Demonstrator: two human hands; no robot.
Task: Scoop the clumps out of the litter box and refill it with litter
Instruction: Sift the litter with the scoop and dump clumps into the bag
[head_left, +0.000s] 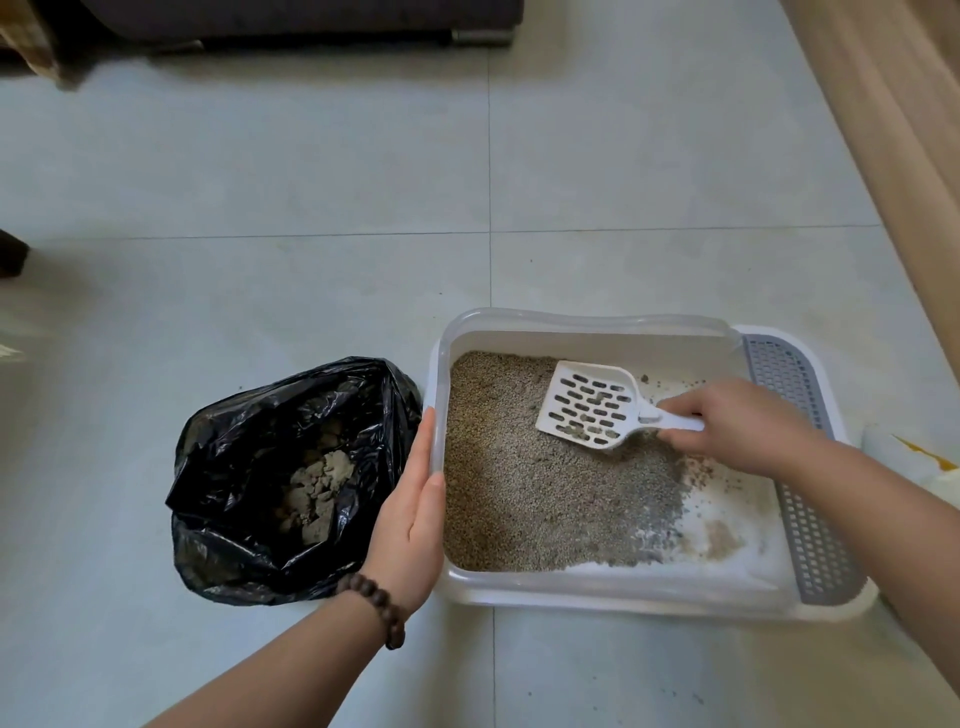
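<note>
Left hand (410, 512) flat against litter box (597, 590) wall, bracing it on the floor; I see right hand (737, 423) gripping scoop (587, 405) over litter; bag (249, 415) alongside for clumps

Pale grey-green floor tiles (260, 182) with thin dark grout lines fill the room, lit by soft, even daylight. A dark sofa base (291, 21) on a metal foot (480, 36) lines the far edge. A beige curtain (893, 119) hangs along the right side.
</note>
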